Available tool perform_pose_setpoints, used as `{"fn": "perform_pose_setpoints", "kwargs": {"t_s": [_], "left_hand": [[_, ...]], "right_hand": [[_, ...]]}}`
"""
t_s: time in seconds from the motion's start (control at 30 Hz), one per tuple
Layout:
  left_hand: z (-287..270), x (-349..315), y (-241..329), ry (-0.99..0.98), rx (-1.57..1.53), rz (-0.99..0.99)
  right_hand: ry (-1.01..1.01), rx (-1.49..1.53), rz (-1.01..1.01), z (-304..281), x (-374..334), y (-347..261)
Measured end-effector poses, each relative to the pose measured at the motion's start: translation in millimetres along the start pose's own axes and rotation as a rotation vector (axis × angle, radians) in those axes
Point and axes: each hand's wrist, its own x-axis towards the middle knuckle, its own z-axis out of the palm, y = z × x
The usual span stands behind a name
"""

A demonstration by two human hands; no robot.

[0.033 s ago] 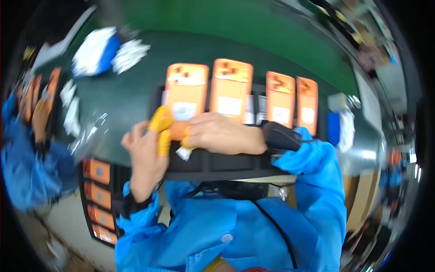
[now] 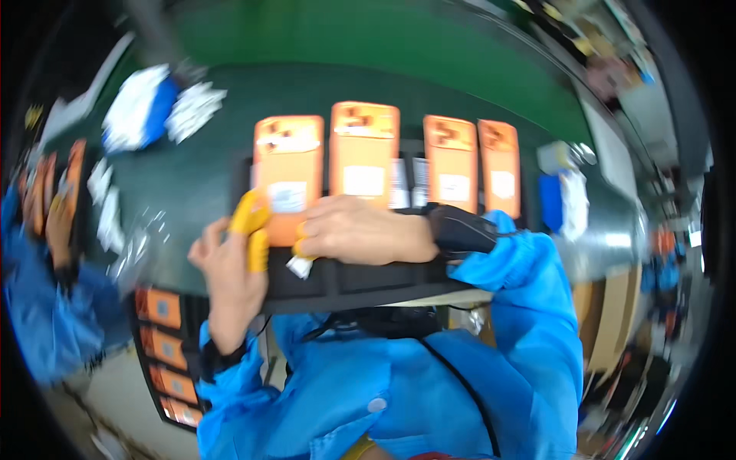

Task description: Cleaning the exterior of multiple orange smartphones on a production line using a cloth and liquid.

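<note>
Several orange smartphones with white labels on their backs stand in a row in a black tray (image 2: 368, 290). At the leftmost smartphone (image 2: 287, 165), my left hand (image 2: 234, 264) pinches the lower left edge between thumb and forefinger, both in yellow finger cots, its other fingers apart. My right hand (image 2: 360, 228), fingers curled, is by that phone's lower right corner. A small white piece of cloth or paper (image 2: 300, 267) pokes out below its yellow-capped fingertips. To the right are the second smartphone (image 2: 364, 146), the third (image 2: 451, 161) and the rightmost (image 2: 500, 161).
White wipes with a blue pack (image 2: 142, 107) lie at the back left; a clear plastic bag (image 2: 136, 249) is nearer. Another tray of orange phones (image 2: 165, 346) sits at lower left. A co-worker's hand (image 2: 60, 230) handles phones at far left. A blue-and-white bundle (image 2: 563, 203) lies right.
The whole scene has shifted a little to the left in the view. Both hands remain at the leftmost smartphone, and the white piece is still in my right hand.
</note>
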Motion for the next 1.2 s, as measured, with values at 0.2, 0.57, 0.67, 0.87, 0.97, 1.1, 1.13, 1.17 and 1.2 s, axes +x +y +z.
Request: {"fn": "perform_pose_setpoints", "kwargs": {"t_s": [0.2,0.57,0.67,0.87,0.97,1.1,1.13,1.17,1.2], "left_hand": [[-54.5,18.7,30.1,-0.034,-0.204,0.31],[-96.8,55.6,200.4,0.108,0.213,1.887],[-80.0,23.0,226.0,0.431,0.284,1.47],[-78.3,6.8,234.0,0.498,0.247,1.324],[-87.6,-16.8,241.1,-0.182,0.406,1.194],[-61.5,18.1,186.9,0.131,0.311,1.636],[-60.8,13.2,180.5,-0.102,0.254,1.663],[-54.5,7.4,173.1,-0.241,0.14,1.621],[-51.6,1.7,166.9,-0.377,0.033,1.56]], "right_hand": [[0.48,-0.14,0.245,-52.2,-71.0,-43.0],[0.97,-0.665,1.385,-84.6,-253.8,-79.0],[0.884,-0.802,1.451,-80.2,-260.9,-71.6],[0.679,-1.1,1.217,-73.7,-273.4,-29.5],[0.681,-1.046,1.221,-64.9,-260.8,-22.4],[0.752,-1.072,1.173,-58.6,-255.2,-30.3],[0.776,-1.086,1.165,-60.5,-254.5,-32.8],[0.785,-1.028,1.208,-58.3,-256.7,-40.1],[0.794,-0.964,1.238,-56.0,-255.6,-43.9]]}}
